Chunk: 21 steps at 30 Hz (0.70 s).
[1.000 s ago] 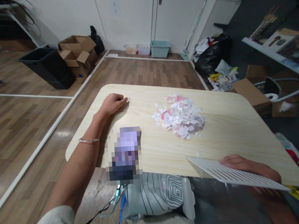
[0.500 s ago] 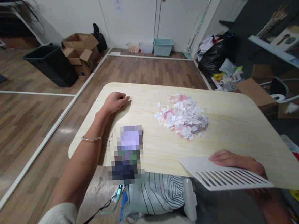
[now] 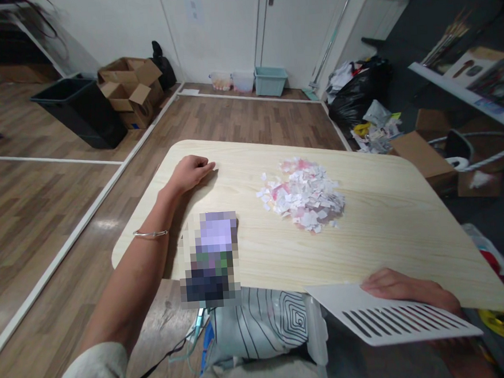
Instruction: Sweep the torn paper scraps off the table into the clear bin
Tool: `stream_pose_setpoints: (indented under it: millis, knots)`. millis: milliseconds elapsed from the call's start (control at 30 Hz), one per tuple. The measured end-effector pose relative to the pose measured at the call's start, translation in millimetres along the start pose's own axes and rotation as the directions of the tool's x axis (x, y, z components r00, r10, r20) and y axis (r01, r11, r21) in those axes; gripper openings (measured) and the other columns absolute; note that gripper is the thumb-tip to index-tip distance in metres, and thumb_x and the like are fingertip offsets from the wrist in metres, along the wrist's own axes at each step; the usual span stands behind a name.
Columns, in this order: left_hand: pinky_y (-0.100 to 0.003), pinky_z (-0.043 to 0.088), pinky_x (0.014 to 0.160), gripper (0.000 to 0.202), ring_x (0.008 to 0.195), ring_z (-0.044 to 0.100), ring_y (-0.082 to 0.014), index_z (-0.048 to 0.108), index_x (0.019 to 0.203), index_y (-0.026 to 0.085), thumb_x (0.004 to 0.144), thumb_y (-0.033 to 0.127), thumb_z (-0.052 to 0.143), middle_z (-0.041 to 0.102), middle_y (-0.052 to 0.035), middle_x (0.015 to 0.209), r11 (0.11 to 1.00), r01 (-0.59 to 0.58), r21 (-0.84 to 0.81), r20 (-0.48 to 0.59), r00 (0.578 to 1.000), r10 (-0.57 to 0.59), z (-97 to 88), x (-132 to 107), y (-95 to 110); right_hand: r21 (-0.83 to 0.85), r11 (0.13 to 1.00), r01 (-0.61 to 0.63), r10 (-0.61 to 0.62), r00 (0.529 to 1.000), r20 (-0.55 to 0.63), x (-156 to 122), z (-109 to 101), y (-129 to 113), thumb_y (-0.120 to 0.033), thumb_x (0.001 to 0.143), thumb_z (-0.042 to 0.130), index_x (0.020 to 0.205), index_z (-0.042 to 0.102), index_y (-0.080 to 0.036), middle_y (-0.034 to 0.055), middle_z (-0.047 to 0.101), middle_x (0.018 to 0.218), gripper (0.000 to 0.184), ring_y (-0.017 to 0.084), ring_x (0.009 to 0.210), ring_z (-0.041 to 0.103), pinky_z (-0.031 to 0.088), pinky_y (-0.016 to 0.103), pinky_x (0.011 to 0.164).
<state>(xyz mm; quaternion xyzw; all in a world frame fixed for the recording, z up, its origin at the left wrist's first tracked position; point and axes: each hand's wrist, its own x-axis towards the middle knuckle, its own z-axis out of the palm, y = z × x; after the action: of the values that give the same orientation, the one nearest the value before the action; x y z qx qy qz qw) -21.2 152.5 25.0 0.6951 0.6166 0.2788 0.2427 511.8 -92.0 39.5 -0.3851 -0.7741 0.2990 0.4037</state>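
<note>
My left hand [image 3: 190, 172] rests on the light wooden table [image 3: 388, 225] near its far left corner, fingers curled loosely, holding nothing I can see. My right hand [image 3: 403, 292] grips a flat white slotted panel [image 3: 385, 315] at the table's near right edge, fingers on top of it. A heap of small white and pink paper scraps [image 3: 302, 194] lies in the middle of the table, apart from both hands. A blurred-out object [image 3: 211, 255] sits at the near edge beside my left forearm.
A black bin [image 3: 80, 112] and open cardboard boxes [image 3: 130, 88] stand on the floor at far left. Black rubbish bags and litter [image 3: 360, 98] lie at far right, with more boxes [image 3: 422, 154]. A teal tub [image 3: 270, 81] sits by the door.
The white slotted panel and my right hand have drawn back toward me, off the table's near edge. My left hand has stayed put.
</note>
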Motion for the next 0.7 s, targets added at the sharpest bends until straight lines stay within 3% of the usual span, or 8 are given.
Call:
stream_pose_setpoints:
  millis: [133,233,333,700]
  knots:
    - [-0.037,0.027,0.066,0.057,0.056,0.037,-0.0155,0.042,0.053,0.028,0.102,0.043,0.067,0.042,0.003,0.046,1.0,0.011,-0.008,0.0,1.0,-0.011,0.2,-0.6,0.6,-0.015,1.0,-0.027,0.025,0.992,-0.12,-4.9,-1.4,-1.6,-0.066,0.109,0.085,0.099,0.102,-0.036,0.0082,0.093,0.084,0.036,0.034,0.074,0.094,0.081,0.038,0.076]
    - [-0.038,0.028,0.067,0.057,0.055,0.037,-0.0152,0.041,0.053,0.029,0.103,0.042,0.067,0.042,0.0035,0.045,0.999,0.035,-0.007,0.005,0.999,-0.035,0.0,-0.9,2.0,-0.122,0.99,-0.076,0.047,0.972,-0.229,-9.5,-6.9,1.8,-0.058,0.1,0.098,0.096,0.101,-0.035,0.0086,0.094,0.087,0.024,0.034,0.078,0.095,0.081,0.036,0.079]
    - [-0.038,0.029,0.067,0.057,0.055,0.036,-0.0151,0.042,0.053,0.028,0.103,0.042,0.067,0.04,0.0041,0.045,0.999,0.043,-0.004,0.012,0.999,-0.043,-0.5,-1.2,3.7,-0.204,0.97,-0.13,0.087,0.974,-0.211,-11.2,-10.6,3.4,-0.05,0.1,0.097,0.098,0.102,-0.036,0.0067,0.095,0.091,0.015,0.031,0.08,0.096,0.079,0.03,0.078]
    - [-0.038,0.029,0.068,0.057,0.058,0.038,-0.0167,0.042,0.053,0.028,0.102,0.042,0.068,0.041,0.0031,0.046,0.999,0.044,0.026,0.006,0.999,-0.044,-1.1,-0.9,4.7,-0.159,0.987,0.006,-0.026,0.991,-0.13,-13.2,-5.2,-15.2,-0.078,0.111,0.076,0.1,0.097,-0.035,0.0058,0.094,0.088,0.048,0.032,0.073,0.094,0.078,0.032,0.073]
